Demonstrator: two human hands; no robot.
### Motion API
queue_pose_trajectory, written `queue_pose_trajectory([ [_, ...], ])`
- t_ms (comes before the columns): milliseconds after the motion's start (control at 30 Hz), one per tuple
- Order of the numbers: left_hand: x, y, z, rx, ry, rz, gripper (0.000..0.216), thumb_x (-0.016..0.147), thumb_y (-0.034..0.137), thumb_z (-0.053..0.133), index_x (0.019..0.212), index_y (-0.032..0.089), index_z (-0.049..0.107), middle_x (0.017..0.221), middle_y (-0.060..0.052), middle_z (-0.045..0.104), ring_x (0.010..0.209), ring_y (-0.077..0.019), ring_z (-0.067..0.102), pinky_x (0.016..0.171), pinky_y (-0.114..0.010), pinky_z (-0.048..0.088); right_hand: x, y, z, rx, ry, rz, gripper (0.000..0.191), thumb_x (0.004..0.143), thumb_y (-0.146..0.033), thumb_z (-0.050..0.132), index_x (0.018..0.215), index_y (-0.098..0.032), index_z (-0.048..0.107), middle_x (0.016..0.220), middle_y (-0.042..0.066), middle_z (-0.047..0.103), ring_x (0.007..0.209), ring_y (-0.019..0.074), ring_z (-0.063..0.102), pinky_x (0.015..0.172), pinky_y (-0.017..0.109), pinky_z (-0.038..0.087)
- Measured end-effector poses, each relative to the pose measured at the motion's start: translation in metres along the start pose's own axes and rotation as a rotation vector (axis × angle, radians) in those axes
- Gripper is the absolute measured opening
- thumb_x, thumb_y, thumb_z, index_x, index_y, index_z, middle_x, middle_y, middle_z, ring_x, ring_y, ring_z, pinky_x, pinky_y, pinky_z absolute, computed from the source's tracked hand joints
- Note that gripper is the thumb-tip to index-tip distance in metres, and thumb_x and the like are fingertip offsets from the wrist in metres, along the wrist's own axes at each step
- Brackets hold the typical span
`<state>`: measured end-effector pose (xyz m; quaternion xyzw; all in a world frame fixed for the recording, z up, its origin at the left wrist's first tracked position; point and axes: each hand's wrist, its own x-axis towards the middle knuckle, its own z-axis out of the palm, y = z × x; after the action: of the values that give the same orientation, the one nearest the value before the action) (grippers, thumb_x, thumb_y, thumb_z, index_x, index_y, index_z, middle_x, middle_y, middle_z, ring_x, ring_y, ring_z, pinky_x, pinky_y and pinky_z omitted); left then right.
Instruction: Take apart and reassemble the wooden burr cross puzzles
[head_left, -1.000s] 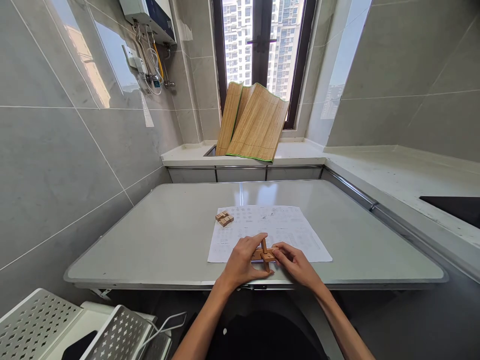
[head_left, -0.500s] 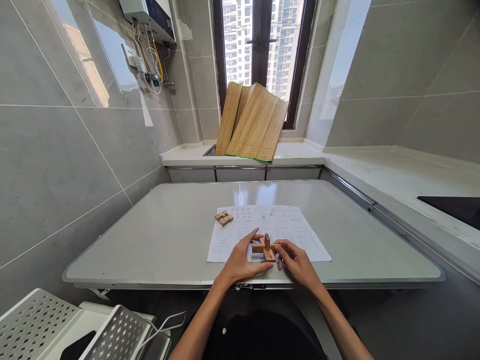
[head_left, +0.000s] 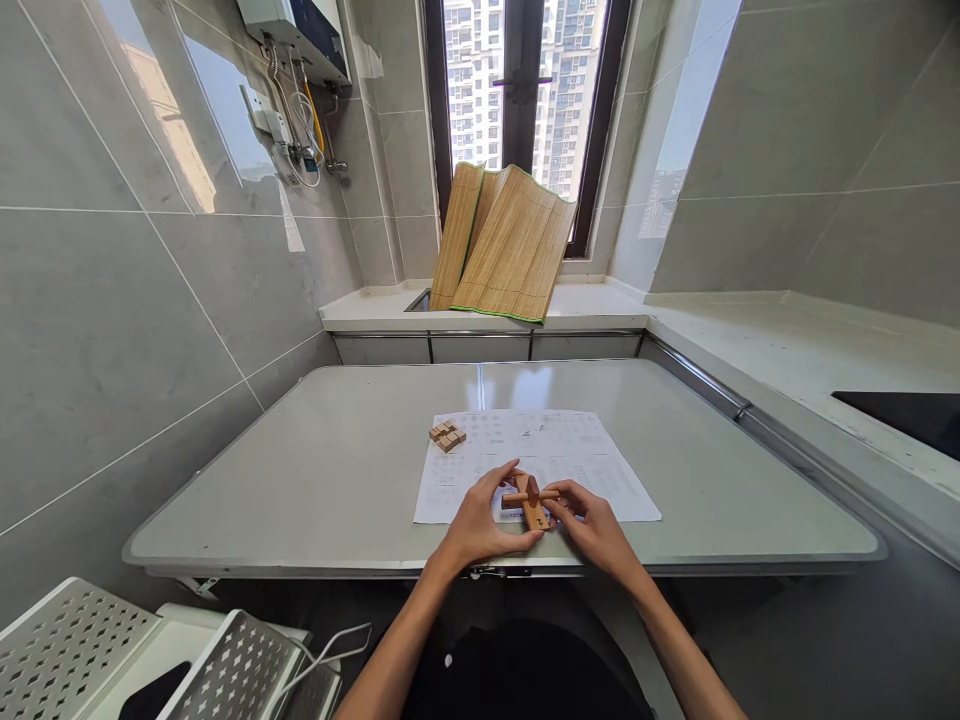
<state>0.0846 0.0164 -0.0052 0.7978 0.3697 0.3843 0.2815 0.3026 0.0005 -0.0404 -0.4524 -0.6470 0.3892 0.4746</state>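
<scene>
The left hand [head_left: 484, 515] is grasping the crossed wooden pieces [head_left: 535, 514] beside its palm, the right hand [head_left: 592, 520] is pinching their opposite side, and this apparent adjusting is calling for steady support.

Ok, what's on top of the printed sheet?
A wooden cube cluster sits at the far-left corner of the sheet. Over its near edge, the right hand grips crossed wooden bars, the left hand cupped around them; contact with the sheet is unclear. Print beneath is hidden.
</scene>
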Motion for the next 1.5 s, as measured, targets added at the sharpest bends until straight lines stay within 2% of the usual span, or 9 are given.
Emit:
queue_pose_trajectory([
  [200, 0.0, -0.003, 0.001, -0.007, 0.015, 0.003, 0.097, 0.064, 0.034, 0.09, 0.15, 0.027, 0.044, 0.135, -0.008, 0.065, 0.125, -0.03, 0.061, 0.111, -0.049, 0.048, 0.0, -0.005, 0.0, -0.022, 0.011, 0.0, 0.034, 0.096, -0.052, 0.062, 0.107, -0.021, 0.069, 0.089, 0.005, 0.074, 0.073, 0.0205, 0.067, 0.069, 0.032, 0.049],
  [333, 0.0, -0.003, 0.002, -0.009, 0.046, 0.045, 0.096, 0.066, 0.031, 0.088, 0.15, 0.027, 0.041, 0.135, -0.01, 0.061, 0.126, -0.0309, 0.061, 0.11, -0.05, 0.05, 0.001, -0.005, 0.0, -0.056, 0.052, -0.023, 0.034, 0.097, -0.052, 0.059, 0.111, -0.022, 0.069, 0.108, 0.008, 0.073, 0.095, 0.0242, 0.067, 0.078, 0.034, 0.051],
  [433, -0.001, -0.001, 0.003, -0.013, 0.059, 0.074, 0.09, 0.069, 0.028, 0.084, 0.148, 0.028, 0.041, 0.138, -0.01, 0.055, 0.122, -0.0299, 0.062, 0.105, -0.049, 0.054, 0.001, -0.007, 0.0, -0.085, 0.116, -0.105, 0.034, 0.098, -0.05, 0.058, 0.117, -0.023, 0.065, 0.119, 0.01, 0.069, 0.108, 0.0265, 0.063, 0.088, 0.038, 0.05],
  [567, -0.002, 0.003, 0.005, 0.044, 0.022, 0.127, 0.085, 0.071, 0.024, 0.08, 0.145, 0.029, 0.04, 0.136, -0.01, 0.052, 0.112, -0.0257, 0.065, 0.091, -0.042, 0.061, 0.0, -0.011, 0.001, -0.164, 0.125, -0.203, 0.025, 0.096, -0.047, 0.062, 0.105, -0.023, 0.064, 0.112, 0.01, 0.067, 0.103, 0.0266, 0.06, 0.089, 0.04, 0.049],
  [700, -0.002, 0.004, 0.005, 0.11, -0.016, 0.169, 0.083, 0.072, 0.021, 0.076, 0.145, 0.029, 0.038, 0.138, -0.012, 0.05, 0.101, -0.0223, 0.066, 0.082, -0.039, 0.062, -0.001, -0.011, 0.003, -0.211, 0.095, -0.179, 0.026, 0.099, -0.048, 0.056, 0.095, -0.023, 0.064, 0.095, 0.007, 0.066, 0.085, 0.0233, 0.057, 0.083, 0.038, 0.047],
  [900, -0.002, 0.002, 0.005, 0.158, -0.007, 0.218, 0.083, 0.073, 0.024, 0.076, 0.146, 0.029, 0.036, 0.136, -0.011, 0.055, 0.099, -0.0229, 0.065, 0.091, -0.042, 0.058, -0.002, -0.005, 0.001, -0.144, 0.014, -0.063, 0.035, 0.1, -0.053, 0.052, 0.087, -0.022, 0.061, 0.082, 0.003, 0.062, 0.076, 0.0203, 0.053, 0.072, 0.032, 0.043],
  [1100, -0.003, -0.001, 0.006, 0.156, -0.014, 0.175, 0.086, 0.072, 0.032, 0.081, 0.146, 0.03, 0.036, 0.134, -0.009, 0.058, 0.101, -0.0236, 0.066, 0.091, -0.041, 0.057, 0.0, -0.008, -0.003, -0.062, -0.06, -0.004, 0.045, 0.099, -0.06, 0.049, 0.079, -0.022, 0.059, 0.078, 0.002, 0.064, 0.076, 0.0198, 0.056, 0.074, 0.031, 0.045],
  [1200, -0.002, -0.002, 0.007, 0.114, -0.008, 0.159, 0.086, 0.072, 0.039, 0.085, 0.143, 0.03, 0.038, 0.132, -0.007, 0.059, 0.103, -0.024, 0.068, 0.09, -0.04, 0.057, 0.0, -0.01, -0.004, -0.026, -0.049, 0.006, 0.046, 0.098, -0.061, 0.05, 0.077, -0.022, 0.06, 0.076, 0.002, 0.064, 0.077, 0.0206, 0.057, 0.075, 0.031, 0.045],
  [1500, 0.001, 0.0, 0.011, 0.123, 0.05, 0.213, 0.076, 0.076, 0.042, 0.085, 0.137, 0.028, 0.042, 0.124, -0.008, 0.061, 0.121, -0.0286, 0.061, 0.099, -0.044, 0.055, 0.0, -0.008, -0.002, -0.013, 0.021, 0.013, 0.044, 0.099, -0.058, 0.051, 0.09, -0.02, 0.071, 0.078, 0.004, 0.068, 0.078, 0.0218, 0.06, 0.076, 0.032, 0.046],
])
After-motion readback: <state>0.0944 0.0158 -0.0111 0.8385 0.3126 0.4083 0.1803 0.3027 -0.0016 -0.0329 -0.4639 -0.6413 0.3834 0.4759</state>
